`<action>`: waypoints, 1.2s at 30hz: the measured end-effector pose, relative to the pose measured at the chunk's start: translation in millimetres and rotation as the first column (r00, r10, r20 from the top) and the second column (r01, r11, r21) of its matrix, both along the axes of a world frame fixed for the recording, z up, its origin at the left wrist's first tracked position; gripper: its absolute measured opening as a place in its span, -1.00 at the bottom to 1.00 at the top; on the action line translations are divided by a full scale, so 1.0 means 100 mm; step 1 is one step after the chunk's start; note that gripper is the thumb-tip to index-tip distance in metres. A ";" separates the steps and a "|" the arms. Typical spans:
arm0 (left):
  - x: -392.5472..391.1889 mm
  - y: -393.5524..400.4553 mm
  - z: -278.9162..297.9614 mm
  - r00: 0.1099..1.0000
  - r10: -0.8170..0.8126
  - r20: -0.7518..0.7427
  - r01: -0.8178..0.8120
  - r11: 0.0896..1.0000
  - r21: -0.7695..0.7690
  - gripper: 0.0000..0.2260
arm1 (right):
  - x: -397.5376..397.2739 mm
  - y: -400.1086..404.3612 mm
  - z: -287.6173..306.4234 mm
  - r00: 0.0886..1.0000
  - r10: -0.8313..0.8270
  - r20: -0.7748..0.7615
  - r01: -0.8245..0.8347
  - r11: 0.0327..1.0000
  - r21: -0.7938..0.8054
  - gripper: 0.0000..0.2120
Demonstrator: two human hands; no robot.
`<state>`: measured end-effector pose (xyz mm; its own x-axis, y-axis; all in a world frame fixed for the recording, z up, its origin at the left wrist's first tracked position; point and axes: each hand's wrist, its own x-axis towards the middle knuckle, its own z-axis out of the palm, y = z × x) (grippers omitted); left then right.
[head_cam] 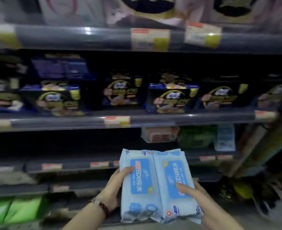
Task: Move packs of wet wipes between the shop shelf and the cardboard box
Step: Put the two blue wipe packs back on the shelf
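Pale-blue soft plastic packs of wet wipes (156,185), two laid side by side with blue printed labels, are held flat between both hands just in front of the grey metal shop shelf (203,159). Their long axes run away from the person, towards the shelf, so the far ends lie nearest the dark gap above the shelf edge and the near ends sit by the wrists. The left hand (115,188) is curled round the left pack's outer edge, thumb lying on its top face, a dark beaded bracelet (104,209) at the wrist. The right hand (201,201) cups the right pack's outer edge and underside, thumb pressed on the label. Both hands are equally near; the load is shared. The shelf lies ahead of and slightly above the hands, so a forward push is judged to be what is called for. No cardboard box is seen. Other packets (160,134) stand beyond the hands, to the right.
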<state>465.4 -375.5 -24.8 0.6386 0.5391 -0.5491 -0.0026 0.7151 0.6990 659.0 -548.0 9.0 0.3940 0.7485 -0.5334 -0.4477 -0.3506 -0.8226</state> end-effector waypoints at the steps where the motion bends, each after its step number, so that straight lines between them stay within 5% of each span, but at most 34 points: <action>1: -0.14 0.02 -0.01 0.998 0.062 -0.020 -0.062 0.998 -0.001 -0.26 | -0.07 0.10 -0.01 0.999 0.045 0.013 -0.045 0.999 -0.001 -0.23; 10: -0.91 0.62 0.03 0.940 0.340 -0.031 -0.337 0.937 0.089 -0.36 | -0.61 0.84 0.06 0.974 0.226 0.025 -0.226 0.974 -0.007 -0.41; 16: -0.70 1.20 0.17 0.959 0.283 -0.031 -0.272 0.943 0.192 -0.22 | -0.71 1.05 0.11 0.998 0.062 0.020 -0.062 0.998 -0.012 -0.49; 21: -0.27 1.57 0.06 0.987 0.160 -0.008 -0.159 0.985 0.074 -0.22 | -0.60 0.91 0.13 0.996 -0.051 0.068 0.053 0.998 -0.034 -0.42; 23: -0.06 1.66 0.08 0.992 0.122 -0.032 -0.118 0.987 0.109 -0.31 | -0.55 0.80 0.13 0.992 -0.102 0.079 0.106 0.993 -0.045 -0.49; 27: 0.31 1.70 0.18 0.997 0.040 -0.063 -0.026 0.977 0.209 -0.86 | -0.54 0.64 0.17 0.980 -0.187 0.065 0.191 0.980 -0.061 -0.54; 30: 0.47 1.75 0.12 0.996 -0.067 -0.058 0.078 0.976 0.205 -0.84 | -0.58 0.55 0.20 0.977 -0.196 0.084 0.202 0.977 -0.069 -0.48; 36: 0.53 1.70 0.11 0.996 -0.023 -0.088 0.043 0.972 0.230 -0.85 | -0.57 0.61 0.23 0.987 -0.142 0.071 0.148 0.986 -0.078 -0.35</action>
<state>518.6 -205.3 -13.7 0.6154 0.6369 -0.4643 0.0839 0.5327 0.8421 602.1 -486.8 31.9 0.5307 0.6353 -0.5611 -0.4456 -0.3540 -0.8223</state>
